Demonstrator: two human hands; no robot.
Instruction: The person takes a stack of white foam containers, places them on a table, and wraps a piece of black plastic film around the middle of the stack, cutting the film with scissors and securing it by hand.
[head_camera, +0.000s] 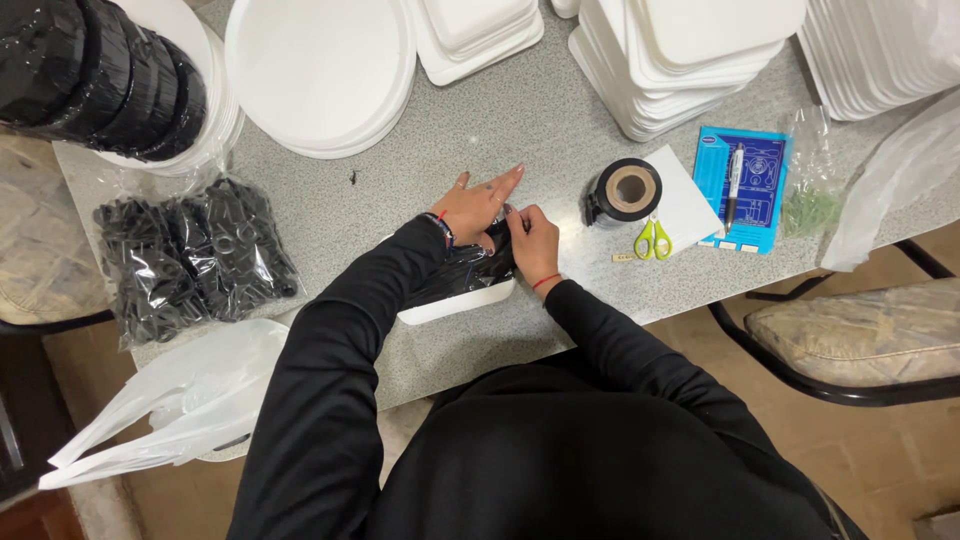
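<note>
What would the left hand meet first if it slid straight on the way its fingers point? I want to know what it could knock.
Probably nothing soon: the left hand points up and right across bare table, toward the gap between the stacks of white trays. Depth is hard to judge.

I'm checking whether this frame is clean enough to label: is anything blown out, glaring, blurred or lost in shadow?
Head view: even overhead light, focus sharp across the table; the white foam plates are near blown out, rims hard to separate; glare flecks on the bags of black parts; the black item under the left hand and right hand merges with the dark sleeves; slight wide-angle bending at the edges.
</note>
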